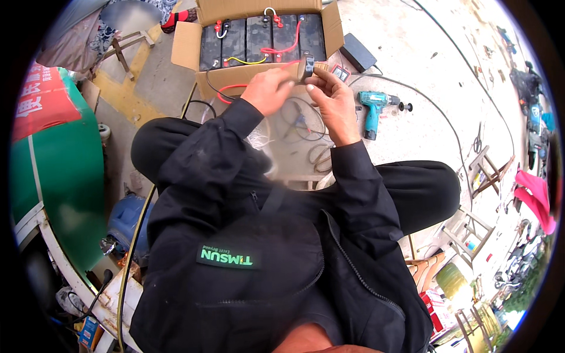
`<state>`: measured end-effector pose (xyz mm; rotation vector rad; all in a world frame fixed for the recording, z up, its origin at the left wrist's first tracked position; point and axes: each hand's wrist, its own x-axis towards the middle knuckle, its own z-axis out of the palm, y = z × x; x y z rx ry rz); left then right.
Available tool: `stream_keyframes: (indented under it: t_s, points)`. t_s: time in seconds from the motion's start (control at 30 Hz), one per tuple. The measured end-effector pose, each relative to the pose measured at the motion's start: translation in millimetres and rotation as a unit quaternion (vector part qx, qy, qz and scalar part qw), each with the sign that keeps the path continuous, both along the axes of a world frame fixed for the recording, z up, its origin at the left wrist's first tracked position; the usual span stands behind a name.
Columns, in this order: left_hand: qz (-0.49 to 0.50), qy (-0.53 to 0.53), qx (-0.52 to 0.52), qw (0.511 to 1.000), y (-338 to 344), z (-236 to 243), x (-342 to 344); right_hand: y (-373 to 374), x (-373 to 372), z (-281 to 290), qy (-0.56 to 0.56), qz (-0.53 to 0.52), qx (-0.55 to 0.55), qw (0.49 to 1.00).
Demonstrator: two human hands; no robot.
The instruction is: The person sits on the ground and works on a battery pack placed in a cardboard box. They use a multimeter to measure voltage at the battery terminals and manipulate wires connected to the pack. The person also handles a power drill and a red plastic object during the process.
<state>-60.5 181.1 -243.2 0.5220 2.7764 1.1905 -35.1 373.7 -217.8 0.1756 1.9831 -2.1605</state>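
In front of me, at the near side of an open cardboard box (pixel 233 77), my right hand (pixel 335 109) holds a small dark ring-shaped piece, apparently a roll of black tape (pixel 306 66), between thumb and fingers. Close on its left is my left hand (pixel 266 91), its fingers pressed together and slightly blurred; what they pinch is hidden. Black batteries (pixel 246 38) stand in a row inside the box. A red wire (pixel 285 49), a yellow wire (pixel 247 61) and short white links join their terminals. Another red cable (pixel 228 89) loops out over the box's near wall.
Right of the box lie a black rectangular case (pixel 358 53), a small red-edged meter (pixel 340 73) and a teal cordless drill (pixel 373 112). Scissors (pixel 321 157) and loose wires sit between my knees. A green panel (pixel 70 170) stands left; another person's shoe (pixel 176 19) is beyond it.
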Motion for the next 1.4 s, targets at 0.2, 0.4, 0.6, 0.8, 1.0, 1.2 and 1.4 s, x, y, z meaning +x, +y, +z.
stream_keyframes:
  t_s: [0.2,0.4,0.6,0.8,1.0,1.2,1.4]
  points:
    - [-0.020,0.002,0.004,1.000,0,14,4,-11,-7,-47,0.172,-0.008,0.224,0.959]
    - [-0.051,0.058,-0.012,0.997,-8,5,9,-9,-9,-9,-0.036,0.079,0.208,0.974]
    - [-0.004,0.088,-0.075,0.993,8,-13,3,-12,-15,-51,0.061,-0.001,0.285,0.957]
    - [0.005,0.004,-0.079,0.997,19,-20,-5,9,-9,-84,0.073,0.034,0.316,0.945]
    - [0.061,0.005,-0.045,0.997,30,-28,-26,88,14,-159,0.096,0.114,0.473,0.868]
    - [0.021,-0.043,-0.205,0.978,25,-41,-17,100,62,-199,0.075,0.116,0.673,0.726]
    - [-0.014,-0.152,-0.270,0.951,28,-42,-16,127,50,-233,-0.001,0.176,0.558,0.811]
